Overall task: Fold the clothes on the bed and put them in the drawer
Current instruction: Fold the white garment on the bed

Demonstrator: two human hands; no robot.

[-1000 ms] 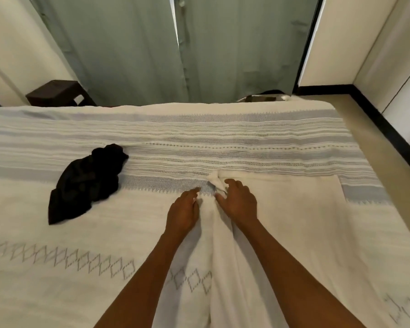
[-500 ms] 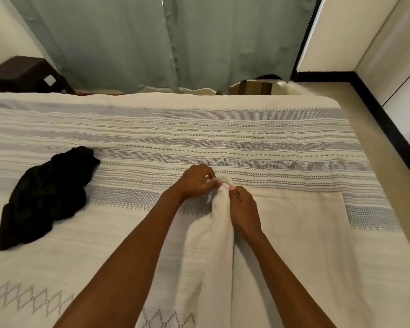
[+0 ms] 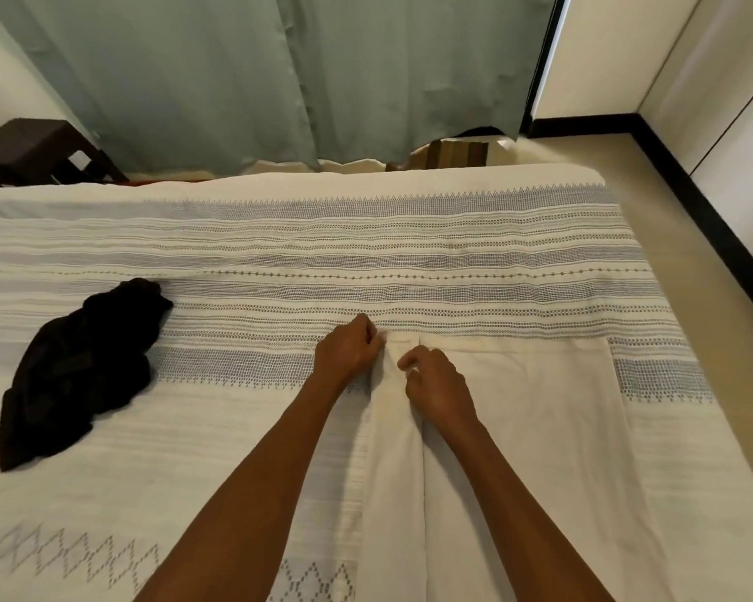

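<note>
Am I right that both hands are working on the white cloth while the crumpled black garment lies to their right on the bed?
Not quite: the head view shows the crumpled black garment lying to the left of the hands. Both the left hand and right hand are on the white cloth.

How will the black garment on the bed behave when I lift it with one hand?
The black garment lies crumpled in soft folds, so it will probably hang limp. It looks thin, so likely light, and it may unfold as it rises.

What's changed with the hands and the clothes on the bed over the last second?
The left hand still pinches the white garment at its top edge; the right hand has slid slightly down its folded strip. The black garment stays crumpled on the bedspread.
</note>
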